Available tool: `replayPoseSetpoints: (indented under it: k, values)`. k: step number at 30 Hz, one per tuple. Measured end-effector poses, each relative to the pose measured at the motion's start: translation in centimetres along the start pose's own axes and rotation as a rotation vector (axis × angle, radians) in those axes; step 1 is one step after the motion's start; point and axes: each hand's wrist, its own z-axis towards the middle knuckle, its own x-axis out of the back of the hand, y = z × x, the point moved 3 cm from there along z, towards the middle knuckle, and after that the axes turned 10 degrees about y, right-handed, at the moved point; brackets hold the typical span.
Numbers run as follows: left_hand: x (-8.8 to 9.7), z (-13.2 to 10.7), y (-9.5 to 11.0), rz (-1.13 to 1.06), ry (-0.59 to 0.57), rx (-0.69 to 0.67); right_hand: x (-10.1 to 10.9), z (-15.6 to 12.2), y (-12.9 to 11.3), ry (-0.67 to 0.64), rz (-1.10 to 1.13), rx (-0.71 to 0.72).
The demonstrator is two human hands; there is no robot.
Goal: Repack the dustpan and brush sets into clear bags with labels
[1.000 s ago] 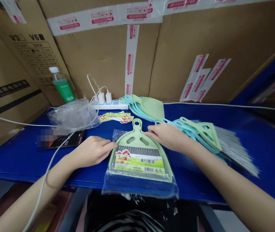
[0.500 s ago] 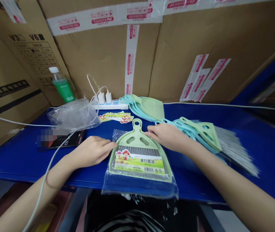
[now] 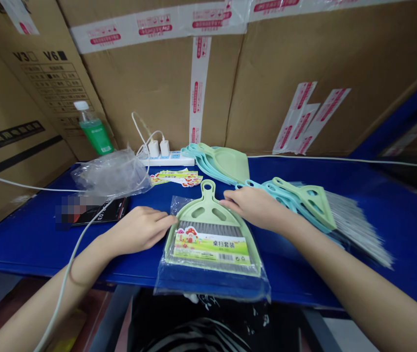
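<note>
In front of me a green dustpan [image 3: 249,233] lies flat with a matching green hand brush [image 3: 208,213] on it, grey bristles toward me. A clear plastic bag [image 3: 211,286] covers their lower part, its end hanging over the table edge. Inside it, a printed card [image 3: 211,247] with mushrooms lies across the bristles. My left hand [image 3: 144,227] is closed at the bag's upper left edge, fingertips pinched there. On the other side my right hand [image 3: 252,205] is curled, its thumb and finger pinching the bag's edge beside the brush handle.
Stacked dustpans [image 3: 230,164] lie at the back, and several brushes [image 3: 303,203] at the right. Loose printed cards [image 3: 177,178], crumpled plastic bags [image 3: 111,173], a power strip [image 3: 173,159] and a green bottle [image 3: 96,132] stand behind. A white cable [image 3: 67,274] crosses my left arm.
</note>
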Motion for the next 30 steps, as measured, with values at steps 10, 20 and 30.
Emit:
replayPoseSetpoints:
  k: [10, 20, 30]
  values:
    - [0.1, 0.2, 0.2, -0.169, -0.021, 0.044, 0.0, 0.0, 0.0, -0.029, 0.006, -0.009]
    - [0.8, 0.5, 2.0, -0.53, -0.118, 0.056, -0.1, -0.1, 0.3, -0.004, -0.084, -0.064]
    - [0.8, 0.3, 1.8, -0.732, -0.239, 0.043, -0.3, -0.1, 0.4, 0.038, -0.075, -0.103]
